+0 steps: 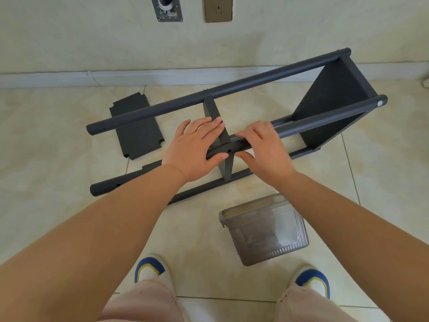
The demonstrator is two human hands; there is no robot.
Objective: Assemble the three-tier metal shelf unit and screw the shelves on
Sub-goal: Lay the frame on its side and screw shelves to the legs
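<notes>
The dark grey shelf unit (pixel 232 89) lies on its side on the tiled floor, its round posts running left to right. One shelf (pixel 334 105) is fixed at the right end. A middle shelf (pixel 210 108) stands on edge between the posts. My left hand (pixel 195 147) lies with straight fingers across the middle shelf, its thumb under the near upper post (pixel 325 119). My right hand (pixel 262 145) grips that same post just right of a screw hole (pixel 229 150). A loose third shelf panel (pixel 137 131) lies flat on the floor at the left.
A translucent grey plastic box (pixel 264 228) stands on the floor in front of the unit, near my right shoe (pixel 313 280). My left shoe (pixel 151 270) is below centre. The wall with a socket (pixel 218 9) and skirting board runs behind the unit.
</notes>
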